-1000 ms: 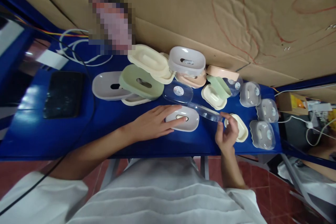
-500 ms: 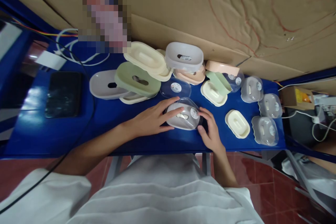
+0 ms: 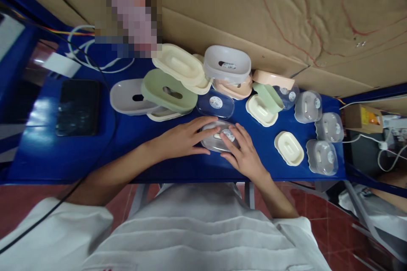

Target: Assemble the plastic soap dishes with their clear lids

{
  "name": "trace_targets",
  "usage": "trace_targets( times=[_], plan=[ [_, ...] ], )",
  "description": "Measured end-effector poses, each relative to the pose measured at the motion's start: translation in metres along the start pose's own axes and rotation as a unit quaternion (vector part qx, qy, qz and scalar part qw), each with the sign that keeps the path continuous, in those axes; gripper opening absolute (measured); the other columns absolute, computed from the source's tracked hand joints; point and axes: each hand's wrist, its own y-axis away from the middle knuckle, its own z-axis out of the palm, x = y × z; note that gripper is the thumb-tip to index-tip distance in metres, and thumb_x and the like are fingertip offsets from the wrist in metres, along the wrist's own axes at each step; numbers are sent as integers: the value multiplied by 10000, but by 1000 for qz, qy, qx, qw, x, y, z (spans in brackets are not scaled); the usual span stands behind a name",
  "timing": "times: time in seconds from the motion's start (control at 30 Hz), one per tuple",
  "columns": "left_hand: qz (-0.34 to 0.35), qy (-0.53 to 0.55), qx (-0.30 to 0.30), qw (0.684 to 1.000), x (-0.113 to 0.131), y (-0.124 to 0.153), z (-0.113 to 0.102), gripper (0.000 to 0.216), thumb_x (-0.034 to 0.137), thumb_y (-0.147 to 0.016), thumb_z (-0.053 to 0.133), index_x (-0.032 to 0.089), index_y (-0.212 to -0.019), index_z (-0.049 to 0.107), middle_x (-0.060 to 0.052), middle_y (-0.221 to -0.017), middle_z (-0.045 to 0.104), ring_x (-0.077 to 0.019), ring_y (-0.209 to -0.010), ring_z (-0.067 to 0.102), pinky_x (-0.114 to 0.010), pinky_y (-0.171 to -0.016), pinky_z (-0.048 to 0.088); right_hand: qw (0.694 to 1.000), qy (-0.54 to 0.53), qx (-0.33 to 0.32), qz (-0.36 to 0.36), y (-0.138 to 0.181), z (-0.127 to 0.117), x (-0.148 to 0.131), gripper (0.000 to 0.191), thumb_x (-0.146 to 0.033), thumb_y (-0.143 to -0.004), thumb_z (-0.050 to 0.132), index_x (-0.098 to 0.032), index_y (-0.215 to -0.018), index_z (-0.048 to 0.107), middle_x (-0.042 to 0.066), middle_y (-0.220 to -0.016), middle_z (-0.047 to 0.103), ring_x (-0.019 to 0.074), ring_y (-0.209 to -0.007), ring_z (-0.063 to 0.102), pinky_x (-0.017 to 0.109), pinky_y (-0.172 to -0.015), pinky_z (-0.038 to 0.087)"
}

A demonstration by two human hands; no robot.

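Observation:
A small oval soap box [image 3: 211,146] in pale grey, with a clear lid and a round sticker, lies on the blue table between my hands. My left hand [image 3: 182,139] straddles its left end, fingers spread over the lid and thumb at the front side. From the right, my right hand [image 3: 243,148] lays its fingers over the lid and sticker, thumb at the front edge. The two hands hold the box between them and hide part of it. Just behind it rests a separate clear lid [image 3: 216,103] with a round label.
Behind are a green oval tray [image 3: 170,95] with a slot, a cream tray [image 3: 179,63] and a grey one [image 3: 227,61]. Several clear-lidded boxes [image 3: 322,156] stand at the right, near a cream dish [image 3: 289,148]. A black flat device [image 3: 78,108] and cables [image 3: 85,57] occupy the left.
My right hand has moved left, from the box's right end onto the lid. The lid, tilted before, now sits flatter on the box. My left hand stays at the left end.

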Motion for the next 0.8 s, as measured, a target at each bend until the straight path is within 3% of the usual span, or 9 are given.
trace_targets(
  times=[0.2,0.43,0.63,0.8],
  plan=[
    [21,-78,-20,997,-1,2,-4,720,474,-949,865,149,-1522,575,-269,-1673,513,-396,-1510,593,-474,-1109,643,1000,17,8,-15,-1,5,-2,602,-382,-1050,750,-255,-1617,593,172,-1724,482,358,-1693,317,613,-1330,420],
    [41,-93,-19,995,0,3,-6,534,486,-946,866,153,-1308,660,-260,-1643,542,-375,-1513,594,-448,-1146,618,1000,7,-15,-21,3,10,0,629,-411,-1017,797,-303,-1609,615,145,-1695,539,361,-1651,399,632,-1349,367],
    [20,-36,-9,999,-3,2,2,466,468,-1013,801,152,-1327,665,-250,-1664,524,-380,-1533,572,-487,-1170,610,1000,-18,5,11,2,10,2,600,-385,-1022,791,-304,-1592,620,151,-1799,362,383,-1695,308,624,-1305,443],
    [8,-7,10,1000,3,-1,4,579,460,-1056,746,165,-1520,565,-242,-1724,452,-364,-1555,551,-488,-1182,605,997,-45,63,13,14,-4,7,738,-378,-999,822,-349,-1669,514,141,-1737,458,372,-1628,437,620,-1261,506]
  ],
)
